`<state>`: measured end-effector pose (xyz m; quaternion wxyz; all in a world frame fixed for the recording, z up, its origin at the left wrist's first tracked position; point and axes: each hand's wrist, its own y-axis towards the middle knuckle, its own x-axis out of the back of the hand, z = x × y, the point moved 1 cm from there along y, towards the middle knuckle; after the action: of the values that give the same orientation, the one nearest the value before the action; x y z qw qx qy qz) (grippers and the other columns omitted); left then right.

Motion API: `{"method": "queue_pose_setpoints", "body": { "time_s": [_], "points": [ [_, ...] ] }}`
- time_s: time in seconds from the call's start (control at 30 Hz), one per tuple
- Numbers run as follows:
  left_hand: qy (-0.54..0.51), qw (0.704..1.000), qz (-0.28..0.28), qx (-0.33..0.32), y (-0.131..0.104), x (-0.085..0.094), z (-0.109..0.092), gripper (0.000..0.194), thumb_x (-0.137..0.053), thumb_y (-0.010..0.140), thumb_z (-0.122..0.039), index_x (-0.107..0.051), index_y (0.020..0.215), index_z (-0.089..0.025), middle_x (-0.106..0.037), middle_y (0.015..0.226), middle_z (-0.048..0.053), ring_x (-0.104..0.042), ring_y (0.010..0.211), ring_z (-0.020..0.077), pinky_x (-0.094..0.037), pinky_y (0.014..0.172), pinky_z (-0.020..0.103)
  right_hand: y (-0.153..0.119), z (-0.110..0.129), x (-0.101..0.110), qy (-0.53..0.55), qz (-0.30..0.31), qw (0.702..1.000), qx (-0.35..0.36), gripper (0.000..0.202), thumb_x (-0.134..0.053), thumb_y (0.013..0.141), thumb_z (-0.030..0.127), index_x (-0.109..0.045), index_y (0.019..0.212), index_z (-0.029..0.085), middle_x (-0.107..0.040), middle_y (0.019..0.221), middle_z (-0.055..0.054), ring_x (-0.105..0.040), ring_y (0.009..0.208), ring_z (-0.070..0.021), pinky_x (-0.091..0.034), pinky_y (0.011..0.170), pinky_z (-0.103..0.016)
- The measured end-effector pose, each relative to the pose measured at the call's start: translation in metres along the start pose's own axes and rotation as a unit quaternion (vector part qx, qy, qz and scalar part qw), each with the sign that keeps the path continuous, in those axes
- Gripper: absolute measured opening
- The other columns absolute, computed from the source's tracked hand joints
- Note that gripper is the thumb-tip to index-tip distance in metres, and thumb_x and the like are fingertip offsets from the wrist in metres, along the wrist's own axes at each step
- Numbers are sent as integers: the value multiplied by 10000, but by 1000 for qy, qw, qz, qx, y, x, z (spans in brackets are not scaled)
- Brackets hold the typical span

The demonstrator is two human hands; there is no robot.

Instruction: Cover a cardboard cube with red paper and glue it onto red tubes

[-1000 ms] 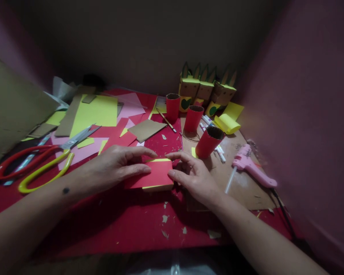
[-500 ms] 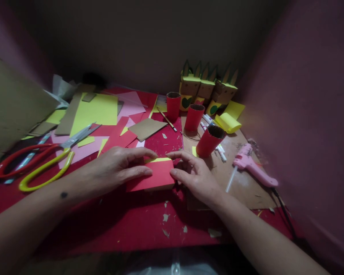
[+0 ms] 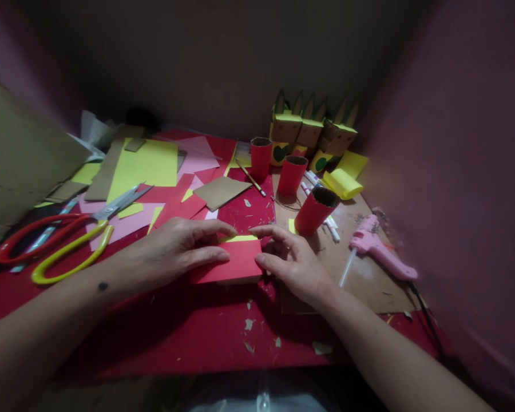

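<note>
Dim corner, dark back wall (image 3: pixel 223 63), purple side wall (image 3: pixel 463 171) to the right of the hands, red-covered bench (image 3: pixel 197 337) under them. Left hand (image 3: pixel 184 246) grasps the left part of a red paper piece (image 3: pixel 240 262), thumb lying on top, fingers at the far edge. Right hand (image 3: pixel 294 260) grasps the same piece at its right end, thumb on the right edge, index finger at the far corner. So the piece sits between both hands, with a yellow strip (image 3: pixel 239 238) along its far side.

Just beyond the right hand: red tube (image 3: pixel 315 212), leaning, open end up; two more red tubes, middle one (image 3: pixel 290 177) and far one (image 3: pixel 261 157), farther ahead. White markers (image 3: pixel 333 228) lie behind the nearest tube. Right of the right hand: pink glue gun (image 3: pixel 377 249) on a brown board (image 3: pixel 364 292), clear stick poking out toward that hand. Ahead of the left hand: cardboard piece (image 3: pixel 222 193), pencil (image 3: pixel 251 178). Left of the left hand: scissors (image 3: pixel 107 212), blades spread a little, red and yellow handles; yellow sheet (image 3: pixel 148 171) beyond. Farthest ahead of the right hand: box figures (image 3: pixel 286 134) with pointed ears, yellow paper roll (image 3: pixel 343 184) beside. Small scraps (image 3: pixel 249 324) lie nearer the body than the hands.
</note>
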<state>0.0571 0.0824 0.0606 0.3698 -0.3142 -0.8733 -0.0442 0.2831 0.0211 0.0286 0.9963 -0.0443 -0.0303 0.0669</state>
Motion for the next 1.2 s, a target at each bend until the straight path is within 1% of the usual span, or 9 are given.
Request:
{"method": "queue_pose_setpoints", "body": {
  "time_s": [0.2,0.3,0.5,0.73,0.87,0.97,1.03,1.1,1.2],
  "points": [
    [-10,1000,-3,6,1,-2,1,501,-695,894,-595,-774,1240,-240,-681,706,-5,-576,643,183,-431,607,277,0,1,-1,-12,-1,1000,-14,426,-732,806,411,-676,1173,202,-636,834,9,-608,705,-159,-461,619,-300],
    [-19,1000,3,-7,1,-2,1,486,-690,902,-578,-771,1232,-229,-728,786,22,-614,693,196,-456,637,291,1,0,-4,-22,-10,1000,-10,425,-779,771,361,-692,1160,213,-659,843,7,-634,743,-167,-503,652,-299],
    [-18,1000,1,-5,0,-2,-2,458,-693,908,-580,-780,1205,-242,-711,746,0,-591,658,177,-442,618,283,2,1,-9,15,22,997,-72,422,-724,800,262,-669,1218,241,-616,652,76,-538,432,-105,-431,443,-236],
    [-10,1000,0,-5,0,3,5,458,-624,952,-621,-811,1158,-258,-792,895,58,-668,781,238,-504,705,330,3,1,-11,57,31,995,-76,335,-721,756,263,-662,1083,230,-599,594,81,-518,428,-98,-410,409,-198],
    [-19,996,-86,-14,-4,12,6,441,-602,955,-623,-820,1097,-268,-819,1034,64,-713,936,274,-569,867,357,2,1,-12,64,35,994,-85,345,-716,751,279,-643,1086,234,-592,564,88,-503,406,-106,-405,389,-205],
    [-1,991,-130,-31,-12,16,1,477,-594,959,-648,-795,1175,-273,-798,1175,69,-710,1065,302,-579,947,371,1,1,-13,59,30,995,-81,367,-716,749,284,-636,1104,236,-594,564,89,-519,421,-112,-416,401,-208],
    [19,992,-107,-59,-18,13,-4,566,-643,929,-707,-740,1312,-302,-753,1307,69,-681,1182,326,-566,1018,391,2,1,-13,53,23,995,-81,394,-717,748,300,-631,1127,236,-599,572,88,-518,427,-113,-419,410,-214],
    [33,993,-78,-81,-24,6,-6,745,-696,867,-775,-628,1468,-340,-668,1461,82,-617,1323,363,-549,1083,433,2,1,-12,40,15,996,-81,410,-720,745,312,-635,1137,229,-598,583,86,-505,437,-109,-419,426,-219],
    [71,990,-48,-109,-27,-7,-5,875,-680,844,-824,-515,1558,-347,-549,1591,115,-474,1485,420,-520,1140,533,3,1,-10,15,14,997,-70,424,-728,751,312,-660,1156,208,-602,612,74,-509,478,-109,-428,475,-230]
  ]
}}
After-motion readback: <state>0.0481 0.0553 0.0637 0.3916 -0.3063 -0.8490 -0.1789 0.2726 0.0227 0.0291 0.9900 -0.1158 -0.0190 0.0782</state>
